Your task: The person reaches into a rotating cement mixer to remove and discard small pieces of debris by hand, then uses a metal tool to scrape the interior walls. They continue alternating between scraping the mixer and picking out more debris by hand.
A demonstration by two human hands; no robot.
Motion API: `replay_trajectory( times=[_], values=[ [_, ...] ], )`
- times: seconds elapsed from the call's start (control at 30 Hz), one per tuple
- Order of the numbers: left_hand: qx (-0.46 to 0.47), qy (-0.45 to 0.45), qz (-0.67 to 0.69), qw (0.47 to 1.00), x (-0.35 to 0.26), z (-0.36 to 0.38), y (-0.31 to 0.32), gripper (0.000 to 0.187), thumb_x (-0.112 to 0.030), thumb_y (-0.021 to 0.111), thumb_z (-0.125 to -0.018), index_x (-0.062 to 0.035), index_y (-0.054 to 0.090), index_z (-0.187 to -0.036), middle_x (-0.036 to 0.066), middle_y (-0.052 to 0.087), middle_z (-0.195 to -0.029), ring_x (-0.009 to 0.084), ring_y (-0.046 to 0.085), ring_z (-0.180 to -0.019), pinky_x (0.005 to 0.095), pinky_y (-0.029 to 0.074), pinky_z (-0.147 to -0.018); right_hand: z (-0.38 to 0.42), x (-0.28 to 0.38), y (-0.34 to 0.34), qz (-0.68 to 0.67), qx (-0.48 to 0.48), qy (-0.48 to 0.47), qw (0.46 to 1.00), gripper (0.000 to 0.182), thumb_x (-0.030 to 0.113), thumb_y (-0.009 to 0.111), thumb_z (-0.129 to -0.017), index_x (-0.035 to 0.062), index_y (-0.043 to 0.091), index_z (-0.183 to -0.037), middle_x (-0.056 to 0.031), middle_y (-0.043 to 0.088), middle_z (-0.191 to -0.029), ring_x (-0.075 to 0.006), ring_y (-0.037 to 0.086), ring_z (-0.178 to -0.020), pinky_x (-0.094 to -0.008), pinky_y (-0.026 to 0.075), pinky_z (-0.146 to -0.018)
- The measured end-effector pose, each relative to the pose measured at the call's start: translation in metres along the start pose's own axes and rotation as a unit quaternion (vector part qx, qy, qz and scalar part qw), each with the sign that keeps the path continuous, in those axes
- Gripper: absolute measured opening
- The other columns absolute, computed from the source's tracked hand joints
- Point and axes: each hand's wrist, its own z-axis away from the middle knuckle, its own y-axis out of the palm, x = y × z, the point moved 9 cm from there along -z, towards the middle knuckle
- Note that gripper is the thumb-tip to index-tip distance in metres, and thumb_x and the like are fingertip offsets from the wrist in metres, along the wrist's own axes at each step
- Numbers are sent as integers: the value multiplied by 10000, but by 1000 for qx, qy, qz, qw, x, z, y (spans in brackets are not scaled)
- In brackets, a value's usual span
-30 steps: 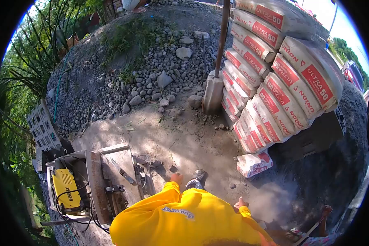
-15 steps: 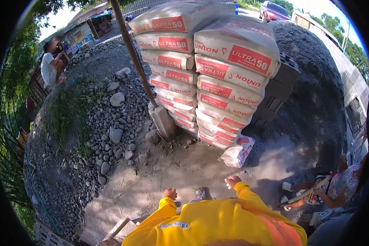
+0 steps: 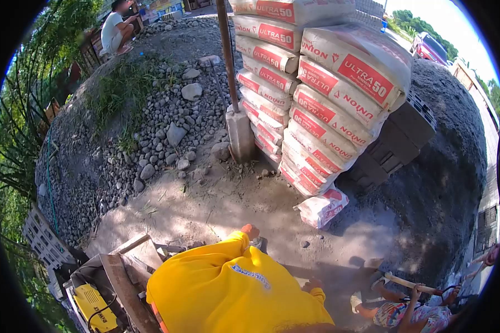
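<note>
My left hand [image 3: 251,231] is in front of my yellow sweatshirt, its fingers curled in with nothing visible in them. Lower and to the right, my right hand [image 3: 311,284] hangs by my side, partly covered by the sleeve; its fingers are too small to read. Neither hand touches anything I can see. Ahead stand two tall stacks of cement bags [image 3: 339,102], printed in red and leaning in this wide view. A crumpled cement bag [image 3: 323,206] lies on the ground at their foot. To their left, a rusty pipe [image 3: 226,55] rises from a concrete footing [image 3: 240,136].
Gravel [image 3: 166,139] lies at left, and a dark sand pile [image 3: 444,166] at right beside hollow blocks [image 3: 391,144]. A person [image 3: 414,313] at lower right holds a shovel [image 3: 411,283]; another person [image 3: 116,30] squats far left. A yellow DeWalt machine [image 3: 94,308] stands at lower left.
My view has turned left, so the stacks appear farther right and the yellow machine has come into view. My body has turned too, and my right hand has dropped lower beside me.
</note>
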Motion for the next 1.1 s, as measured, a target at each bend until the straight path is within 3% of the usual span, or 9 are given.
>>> replay_trajectory(
  times=[0.23,0.3,0.37,0.43,0.5,0.57,0.77,0.87,1.1],
  values=[
    [-101,-14,167,981,-115,18,24,343,-292,551,-891,-88,725,-1105,212,704,-1090,376,675,-1048,438,542,-900,79,14,39,-176,-6,185,967,351,395,694,-860,152,689,-1113,-114,713,-1102,-336,689,-1008,-475,567,-846],
    [-111,21,237,965,-145,46,9,369,-308,536,-884,-88,718,-1117,233,698,-1094,372,669,-1058,451,528,-905,89,14,68,-253,35,203,945,334,425,658,-807,125,751,-922,-144,710,-1106,-344,675,-1048,-465,534,-900],
    [-99,37,217,971,-128,16,43,408,-304,550,-880,-25,677,-1150,152,732,-929,256,722,-758,363,566,-628,114,17,47,-219,-45,197,954,334,400,713,-805,129,706,-1001,-127,721,-1021,-329,684,-1004,-464,556,-818],
    [-57,-29,280,958,-122,23,59,382,-262,528,-892,-21,669,-1152,140,720,-891,217,705,-677,337,555,-545,131,13,52,-260,-73,197,942,336,342,762,-791,105,682,-1016,-138,720,-1001,-309,703,-930,-463,569,-733],
    [-40,-55,270,960,-123,26,70,368,-247,521,-893,-7,666,-1132,143,719,-896,228,705,-673,344,558,-534,163,1,114,-695,-130,357,611,317,288,714,-856,42,662,-1048,-156,723,-942,-304,716,-761,-429,557,-612],
    [-22,-65,275,959,-130,19,76,360,-234,514,-894,4,660,-1120,146,718,-901,235,708,-676,348,560,-527,190,-1,131,-746,-113,439,488,306,264,674,-894,6,650,-1056,-165,725,-914,-301,715,-700,-410,545,-569],
    [14,-11,312,950,-196,18,77,238,-222,542,-898,-38,678,-961,93,699,-782,221,688,-600,341,537,-499,267,26,172,-755,-158,497,397,366,335,583,-943,-20,672,-938,-170,731,-848,-298,717,-662,-398,538,-568],
    [36,7,275,961,-231,13,78,263,-250,556,-916,-42,662,-1038,89,703,-806,196,673,-602,327,521,-493,260,44,227,-720,-76,463,511,341,326,585,-939,-2,678,-935,-162,733,-843,-284,715,-635,-393,539,-564],
    [111,33,212,970,-246,-5,90,295,-279,566,-924,-44,666,-1074,86,710,-815,174,672,-613,323,520,-500,301,112,186,-784,-168,548,240,357,344,566,-934,9,692,-944,-139,745,-856,-241,703,-614,-375,560,-600]
  ],
)
